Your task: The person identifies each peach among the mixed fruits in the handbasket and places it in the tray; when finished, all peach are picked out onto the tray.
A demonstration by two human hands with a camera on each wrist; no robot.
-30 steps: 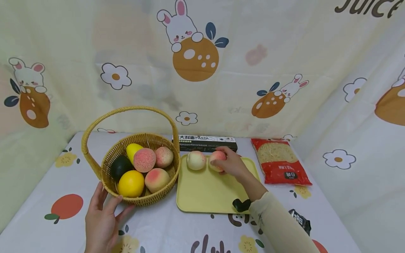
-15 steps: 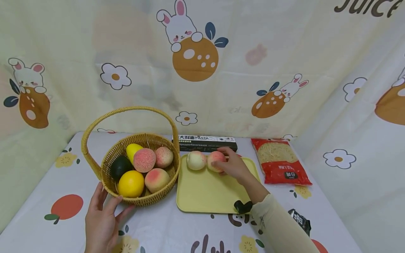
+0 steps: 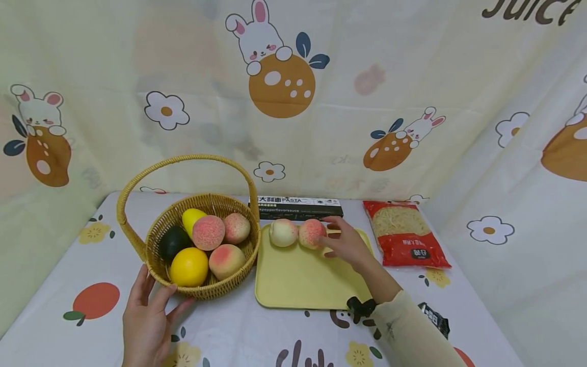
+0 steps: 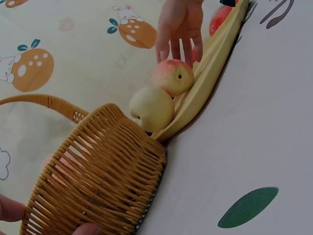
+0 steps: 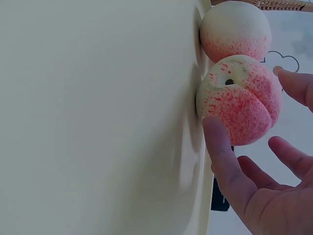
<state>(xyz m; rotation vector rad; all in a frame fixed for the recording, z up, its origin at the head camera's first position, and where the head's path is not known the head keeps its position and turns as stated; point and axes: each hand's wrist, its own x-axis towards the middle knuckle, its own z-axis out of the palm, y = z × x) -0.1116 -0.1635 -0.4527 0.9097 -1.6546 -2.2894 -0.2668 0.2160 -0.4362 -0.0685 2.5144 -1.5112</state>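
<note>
My left hand (image 3: 145,318) rests its spread fingers against the front left of a wicker basket (image 3: 213,290) with a tall handle. In the basket lie several peaches (image 3: 228,261), a yellow round fruit (image 3: 189,267), a yellow fruit behind it and a dark green one (image 3: 175,243). My right hand (image 3: 347,247) is spread beside a red-speckled peach (image 3: 312,234) at the back of a yellow tray (image 3: 302,285). In the right wrist view, one fingertip (image 5: 212,125) is right at this peach's edge. A paler peach (image 3: 283,233) sits against its left side on the tray.
Behind the tray lies a black pasta box (image 3: 298,208). A red bag of noodles (image 3: 405,234) lies to the tray's right, and a small black packet (image 3: 434,320) lies near my right sleeve. A patterned curtain (image 3: 339,127) hangs behind the table.
My right hand moved the speckled peach slightly left against the paler one, then loosened its fingers and drew back to the right. My left hand stayed at the basket.
</note>
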